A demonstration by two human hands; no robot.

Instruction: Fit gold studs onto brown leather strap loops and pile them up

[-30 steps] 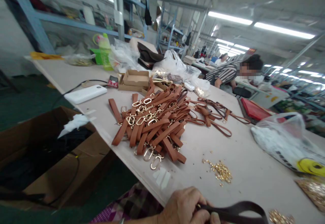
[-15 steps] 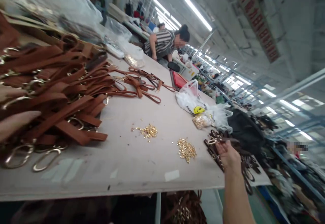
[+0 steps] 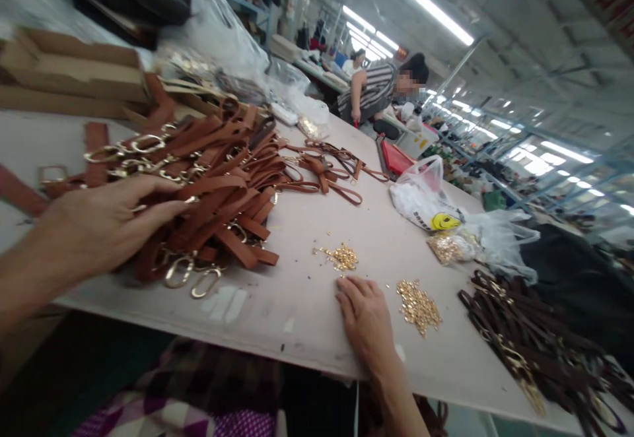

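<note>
My left hand (image 3: 116,219) reaches over a heap of brown leather straps (image 3: 238,199) with gold clasps, its fingers and thumb apart among the straps. Palm down on the table, my right hand (image 3: 367,318) has its fingers slightly bent, and nothing shows in it. Its fingertips are just below a small pile of gold metal pieces (image 3: 344,257). A second gold pile (image 3: 419,307) is to the right of this hand. Dark brown straps (image 3: 539,338) with gold clasps cover the table's right end.
Open cardboard boxes (image 3: 79,70) and clear plastic bags (image 3: 222,34) are at the back left. Across the table are a white bag with a yellow smiley (image 3: 421,196), a packet of gold pieces (image 3: 448,247) and a red item (image 3: 396,158). A person in a striped top (image 3: 371,87) bends beyond.
My right hand has left the dark straps and moved left to the table by the smaller gold pile. The view has swung left, showing more of my left hand and the boxes.
</note>
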